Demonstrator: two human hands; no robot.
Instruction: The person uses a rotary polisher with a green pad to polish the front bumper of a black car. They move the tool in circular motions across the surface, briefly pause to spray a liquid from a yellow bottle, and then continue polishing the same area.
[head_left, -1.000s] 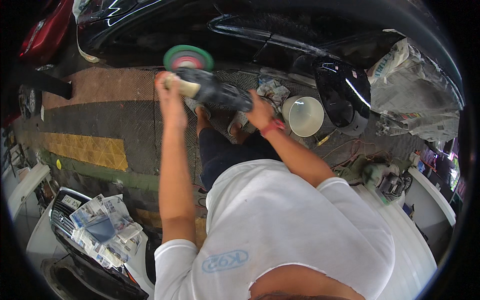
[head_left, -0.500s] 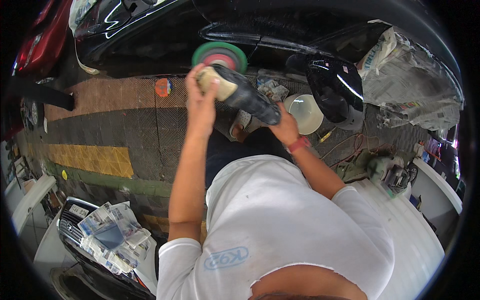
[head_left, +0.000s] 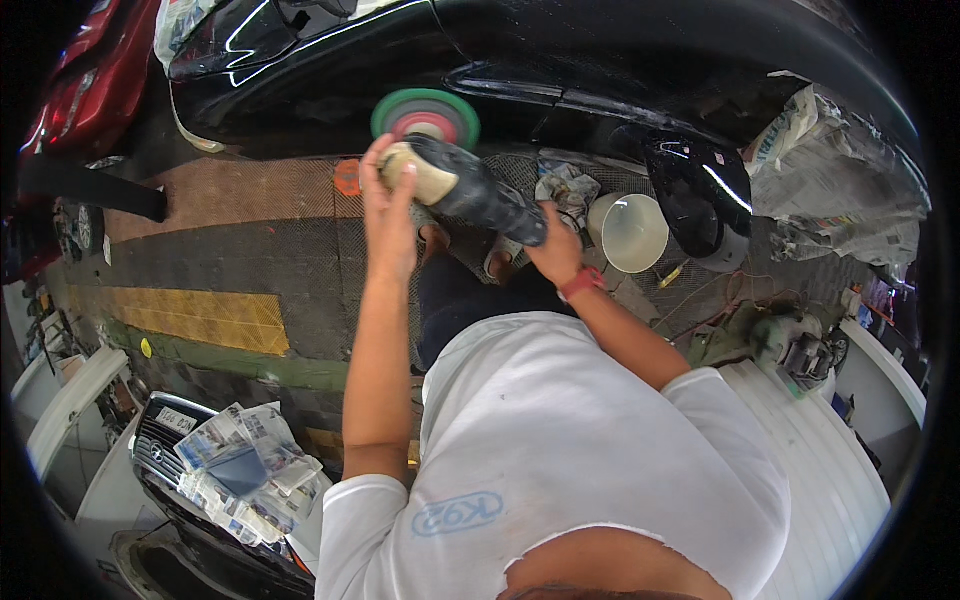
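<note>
With both hands I hold a black polisher [head_left: 485, 196] up against the side of a black car [head_left: 330, 95]. Its round pad [head_left: 462, 108], green-edged with a pinkish-red middle, faces the lower body panel; firm contact is hard to make out. My left hand [head_left: 390, 225] is wrapped round the tan-covered head of the machine, thumb on top. Around the rear end of the black body closes my right hand [head_left: 556, 250], a red band on its wrist.
A white bucket [head_left: 634, 236] stands right of the polisher, beside a glossy black car part [head_left: 700, 195]. Crumpled newspaper [head_left: 568, 188] lies near the bucket. Paper sheeting [head_left: 840, 175] covers the car's right part. Cords [head_left: 735, 290] trail on the floor. Behind me, newspapers [head_left: 245, 465] rest on another car's front.
The polisher has moved left along the car panel, with both hands still on it. My view has shifted slightly, so the bucket and floor appear farther right.
</note>
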